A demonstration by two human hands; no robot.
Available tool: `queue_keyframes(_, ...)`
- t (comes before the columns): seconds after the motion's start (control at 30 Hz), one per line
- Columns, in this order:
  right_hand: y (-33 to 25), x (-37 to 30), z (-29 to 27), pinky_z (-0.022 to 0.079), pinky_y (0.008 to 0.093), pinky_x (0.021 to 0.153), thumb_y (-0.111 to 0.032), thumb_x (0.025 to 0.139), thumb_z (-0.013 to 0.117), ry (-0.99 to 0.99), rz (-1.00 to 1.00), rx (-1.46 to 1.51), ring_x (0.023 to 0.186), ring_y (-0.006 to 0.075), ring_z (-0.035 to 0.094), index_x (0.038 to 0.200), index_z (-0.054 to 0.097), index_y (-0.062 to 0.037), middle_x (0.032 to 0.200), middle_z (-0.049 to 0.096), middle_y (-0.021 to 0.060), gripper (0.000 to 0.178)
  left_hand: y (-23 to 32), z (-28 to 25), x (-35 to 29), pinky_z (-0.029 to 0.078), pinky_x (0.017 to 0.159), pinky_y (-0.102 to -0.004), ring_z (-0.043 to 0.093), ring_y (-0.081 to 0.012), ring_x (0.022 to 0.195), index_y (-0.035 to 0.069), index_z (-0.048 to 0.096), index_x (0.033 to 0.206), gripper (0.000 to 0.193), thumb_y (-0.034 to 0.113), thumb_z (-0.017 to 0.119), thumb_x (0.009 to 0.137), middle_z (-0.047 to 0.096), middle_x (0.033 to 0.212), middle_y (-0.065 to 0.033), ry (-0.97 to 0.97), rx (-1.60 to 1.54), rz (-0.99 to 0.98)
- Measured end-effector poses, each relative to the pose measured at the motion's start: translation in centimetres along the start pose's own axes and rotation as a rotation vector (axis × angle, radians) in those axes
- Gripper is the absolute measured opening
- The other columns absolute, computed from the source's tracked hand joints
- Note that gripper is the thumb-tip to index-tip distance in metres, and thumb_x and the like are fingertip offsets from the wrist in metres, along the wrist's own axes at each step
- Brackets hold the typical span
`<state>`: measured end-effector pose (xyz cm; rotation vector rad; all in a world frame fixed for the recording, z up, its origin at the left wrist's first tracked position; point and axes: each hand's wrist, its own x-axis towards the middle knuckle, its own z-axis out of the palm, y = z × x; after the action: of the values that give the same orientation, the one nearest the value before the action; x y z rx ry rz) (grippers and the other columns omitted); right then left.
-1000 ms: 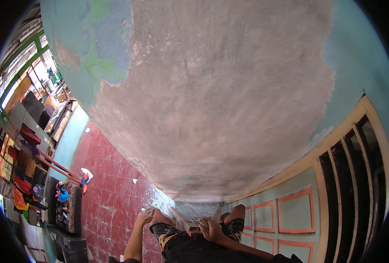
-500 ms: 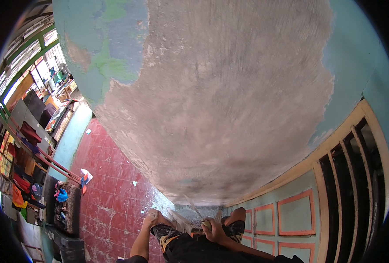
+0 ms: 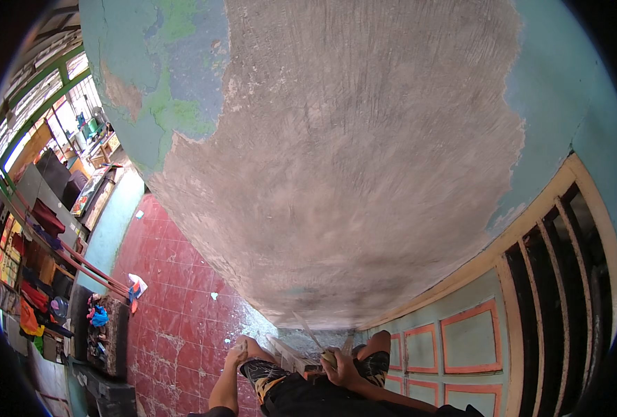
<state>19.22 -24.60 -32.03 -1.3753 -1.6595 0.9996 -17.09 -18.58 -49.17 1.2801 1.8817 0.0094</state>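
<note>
My right hand [image 3: 341, 368] is closed round the dull yellowish handle of a thin-bladed hand tool [image 3: 308, 329], held in front of my lap. The pale, narrow blade slants up and left toward the foot of the wall. It is too small to tell whether the tip touches. My left hand [image 3: 237, 352] is by my bent left knee; its fingers are too small to make out, and nothing shows in it. The wall [image 3: 350, 160] before me has a large, rough grey-brown patch, edged by flaking blue-green paint.
Wooden boards [image 3: 288, 353] lie between my knees. Pale debris [image 3: 258, 323] is scattered on the red tiled floor [image 3: 176, 278]. On the right are a panelled door [image 3: 420, 349] and a barred opening [image 3: 555, 299]. Clothes and household things [image 3: 41, 299] crowd the far left.
The view has shifted slightly. Both hands and the thin-bladed tool keep nearly the same place, and the wall looks unchanged.
</note>
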Motion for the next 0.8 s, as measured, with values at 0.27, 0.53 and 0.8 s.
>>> queue_keyframes(0.27,0.6,-0.1,0.2,0.051,0.0437,0.06,-0.024,0.091,0.061,-0.021,0.015,0.017,0.073,0.0422,0.066,0.11,0.053,0.0014,0.079,0.064,0.0234,0.033,-1.4,2.0,2.6,0.027,0.114,-0.0403,0.036,-0.0388,0.135,-0.001,0.049,0.134,0.08,0.06,0.013,0.096,0.041,0.141,-0.026,0.047,-0.1,-0.135)
queue_keyframes(0.53,0.4,-0.1,0.5,0.05,0.0361,0.057,-0.022,0.092,0.06,-0.019,-0.055,-0.072,0.066,0.0278,0.067,0.107,0.053,0.0028,0.074,0.064,0.0159,0.029,-6.9,2.9,6.3,0.027,0.113,-0.0417,0.036,-0.0393,0.135,-0.005,0.044,0.135,0.082,0.06,0.012,0.096,0.04,0.14,-0.0307,-0.091,-0.079,-0.35)
queue_keyframes(0.8,0.2,0.0,0.3,0.05,0.0364,0.058,-0.022,0.093,0.059,0.05,-0.049,-0.058,0.065,0.0274,0.066,0.108,0.054,0.0025,0.074,0.063,0.0153,0.029,-0.8,0.3,1.2,0.031,0.11,-0.043,0.038,-0.0405,0.134,-0.009,0.046,0.132,0.098,0.071,0.007,0.091,0.045,0.135,-0.0328,-0.061,-0.096,-0.16)
